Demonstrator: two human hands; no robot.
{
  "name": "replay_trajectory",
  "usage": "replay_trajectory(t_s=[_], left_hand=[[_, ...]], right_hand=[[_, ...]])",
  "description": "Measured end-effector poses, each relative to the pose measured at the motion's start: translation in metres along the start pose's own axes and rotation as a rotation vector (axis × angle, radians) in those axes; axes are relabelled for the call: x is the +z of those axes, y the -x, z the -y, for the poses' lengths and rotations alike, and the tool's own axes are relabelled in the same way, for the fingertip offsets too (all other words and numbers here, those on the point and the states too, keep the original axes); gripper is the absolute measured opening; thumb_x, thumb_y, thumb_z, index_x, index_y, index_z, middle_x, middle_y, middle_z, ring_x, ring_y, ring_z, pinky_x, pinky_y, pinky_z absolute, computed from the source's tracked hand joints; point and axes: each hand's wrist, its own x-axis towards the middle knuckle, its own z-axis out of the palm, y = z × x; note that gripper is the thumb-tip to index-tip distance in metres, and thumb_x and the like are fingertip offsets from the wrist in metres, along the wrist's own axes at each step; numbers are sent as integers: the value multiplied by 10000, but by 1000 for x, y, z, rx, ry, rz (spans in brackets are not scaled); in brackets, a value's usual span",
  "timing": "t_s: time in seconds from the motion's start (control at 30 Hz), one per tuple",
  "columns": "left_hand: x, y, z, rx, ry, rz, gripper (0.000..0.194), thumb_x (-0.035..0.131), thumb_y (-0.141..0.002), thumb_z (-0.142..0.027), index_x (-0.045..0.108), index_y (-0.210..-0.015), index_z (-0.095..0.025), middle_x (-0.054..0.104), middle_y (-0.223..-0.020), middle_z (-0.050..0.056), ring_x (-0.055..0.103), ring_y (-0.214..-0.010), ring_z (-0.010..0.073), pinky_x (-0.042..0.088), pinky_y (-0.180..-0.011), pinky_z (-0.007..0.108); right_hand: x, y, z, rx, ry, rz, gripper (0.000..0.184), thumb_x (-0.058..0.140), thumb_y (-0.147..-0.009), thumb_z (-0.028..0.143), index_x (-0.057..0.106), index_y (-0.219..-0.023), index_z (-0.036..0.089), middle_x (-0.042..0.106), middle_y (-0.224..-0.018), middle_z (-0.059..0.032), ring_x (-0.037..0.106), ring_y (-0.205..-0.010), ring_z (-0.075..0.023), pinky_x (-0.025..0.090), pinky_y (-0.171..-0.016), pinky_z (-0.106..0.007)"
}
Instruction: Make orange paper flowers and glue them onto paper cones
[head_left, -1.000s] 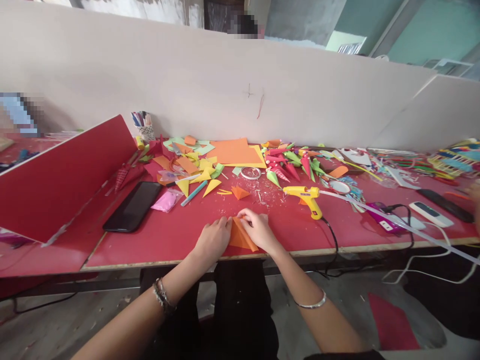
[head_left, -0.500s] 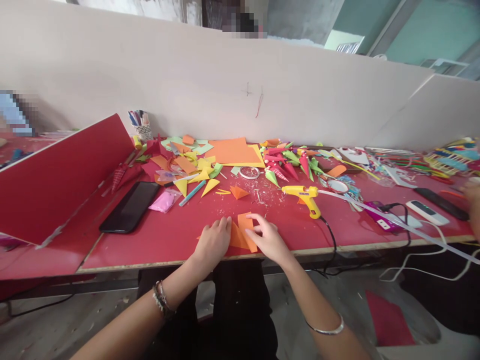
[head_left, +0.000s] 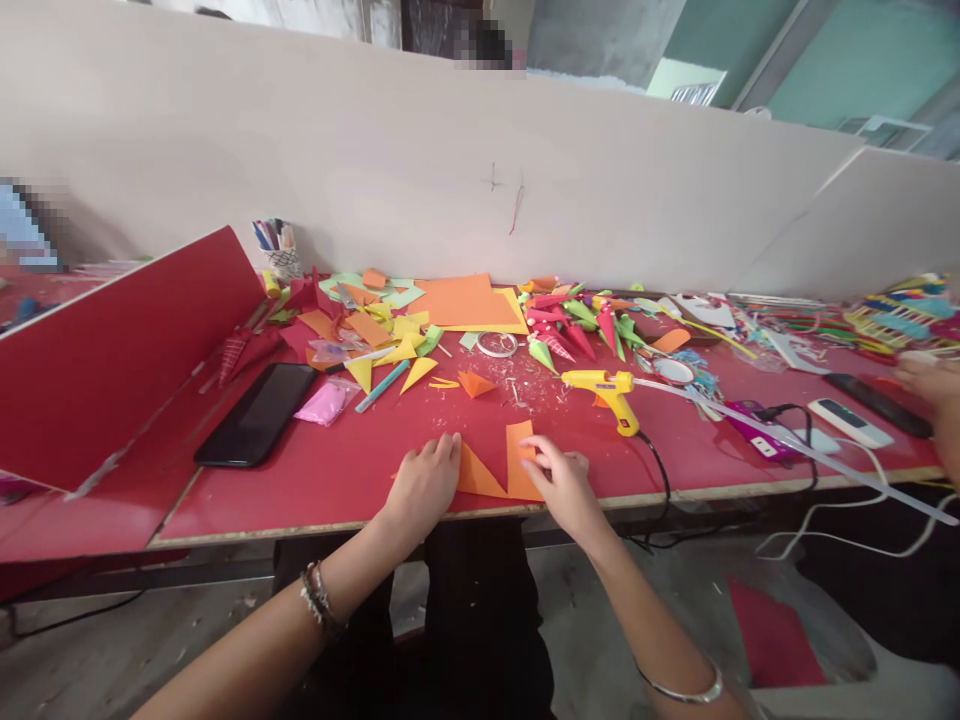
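Near the front edge of the red table, an orange paper triangle (head_left: pixel 480 476) lies partly beneath my left hand (head_left: pixel 426 480), whose fingers press it down; the part under the palm is hidden. Just to its right, my right hand (head_left: pixel 562 482) is closed on a rectangular orange paper strip (head_left: pixel 520 452), thumb and fingers at its right side. The strip's lower end meets the triangle's right tip; I cannot tell whether they are still joined. Beyond my hands sits a small folded orange paper piece (head_left: pixel 475 384). A yellow glue gun (head_left: pixel 611 396) rests to the right.
A black phone (head_left: pixel 253 415) and a pink packet (head_left: pixel 325 400) lie left. Coloured paper scraps, orange sheets (head_left: pixel 454 300) and red and green cones (head_left: pixel 574 325) line the back. The glue gun's cable runs over the front edge. Another person's hand (head_left: pixel 934 378) is at far right.
My right hand has moved right, drawing the orange strip away from the triangle, and a gap has opened between them. My left hand has stayed on the paper.
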Motion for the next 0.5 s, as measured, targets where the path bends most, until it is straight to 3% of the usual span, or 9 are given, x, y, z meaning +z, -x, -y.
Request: replay_trajectory(t_s=[0.17,0.33,0.43,0.5], left_hand=[[0,-2,0,-12,17,11,441,333,-802,-35,390,-1235,-92,538,-1013,148,559,-842,194,475,-644,292],[-4,-12,9,-42,140,-65,372,365,-823,-85,444,-1185,-118,550,-998,126,547,-883,202,447,-701,301],[-14,-13,18,-19,526,-205,307,318,-876,-219,489,-1125,-166,561,-1005,87,512,-948,187,414,-805,312],[-22,-8,22,29,886,-220,327,262,-893,-271,492,-1105,-174,577,-989,60,517,-927,155,413,-812,275]], right_hand=[[-13,6,-10,12,7,-106,190,402,-806,270,553,-895,197,608,-580,6,549,-550,-145,323,-775,-354],[-12,3,11,-12,-257,-162,205,397,-809,288,562,-897,203,636,-869,-64,568,-785,-189,403,-745,-322],[-3,-4,32,-34,-442,-172,204,405,-813,293,555,-913,199,617,-949,-73,555,-896,-195,420,-782,-309],[4,-9,45,-50,-531,-170,202,409,-815,293,543,-931,196,610,-957,-71,557,-902,-187,429,-787,-300]])
